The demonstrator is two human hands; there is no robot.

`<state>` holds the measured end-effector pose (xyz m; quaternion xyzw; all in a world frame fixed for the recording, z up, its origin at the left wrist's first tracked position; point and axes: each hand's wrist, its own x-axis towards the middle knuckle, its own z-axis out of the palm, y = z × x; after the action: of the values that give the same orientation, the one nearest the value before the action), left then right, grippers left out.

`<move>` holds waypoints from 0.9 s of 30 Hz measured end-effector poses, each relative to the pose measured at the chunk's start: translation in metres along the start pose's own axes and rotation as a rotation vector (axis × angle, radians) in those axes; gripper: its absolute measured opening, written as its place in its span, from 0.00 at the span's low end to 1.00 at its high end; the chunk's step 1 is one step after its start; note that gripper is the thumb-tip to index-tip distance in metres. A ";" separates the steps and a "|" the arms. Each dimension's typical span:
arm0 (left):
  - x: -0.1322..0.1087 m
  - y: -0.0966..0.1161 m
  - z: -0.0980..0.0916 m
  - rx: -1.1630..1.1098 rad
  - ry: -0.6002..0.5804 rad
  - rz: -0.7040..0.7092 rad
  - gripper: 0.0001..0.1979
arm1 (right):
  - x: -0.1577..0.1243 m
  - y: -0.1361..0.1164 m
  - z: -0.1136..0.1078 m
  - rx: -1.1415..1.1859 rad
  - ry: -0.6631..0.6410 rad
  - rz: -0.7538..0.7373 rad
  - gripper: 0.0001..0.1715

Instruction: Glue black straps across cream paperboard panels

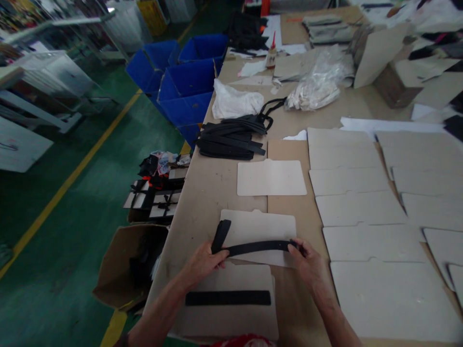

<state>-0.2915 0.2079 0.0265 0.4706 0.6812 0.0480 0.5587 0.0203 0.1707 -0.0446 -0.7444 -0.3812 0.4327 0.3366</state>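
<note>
A black strip [258,247] is stretched between my hands, over a pale grey board [260,226] with a small tab on its far edge. My left hand [208,260] pinches the strip near its left part, and a folded black end [221,234] sticks up beyond the thumb. The strip's right end is gripped in the fingers of my right hand [307,258]. Closer to me, a second black strip [227,298] lies flat across another grey board [249,277]. Farther off, a third board [272,178] lies bare on the table.
Overlapping rows of grey boards [372,243] cover the table's right side. Ahead lie a pile of black strips [231,137], a white bag [237,100] and a clear plastic bag [318,79]. Blue bins [188,96] and a cardboard box [115,265] stand left of the table edge.
</note>
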 end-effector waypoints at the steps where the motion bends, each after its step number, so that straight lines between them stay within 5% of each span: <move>1: 0.003 0.000 0.003 0.003 0.026 0.001 0.17 | 0.003 -0.001 0.002 -0.023 0.015 -0.011 0.23; 14: 0.011 0.023 0.007 0.047 0.168 -0.011 0.14 | 0.017 0.001 0.014 -0.245 0.063 -0.060 0.23; 27: 0.025 0.015 0.008 0.075 0.220 0.003 0.16 | 0.017 -0.008 0.016 -0.416 0.104 -0.082 0.21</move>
<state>-0.2749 0.2299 0.0143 0.4842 0.7390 0.0749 0.4624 0.0094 0.1915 -0.0509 -0.8030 -0.4745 0.2918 0.2120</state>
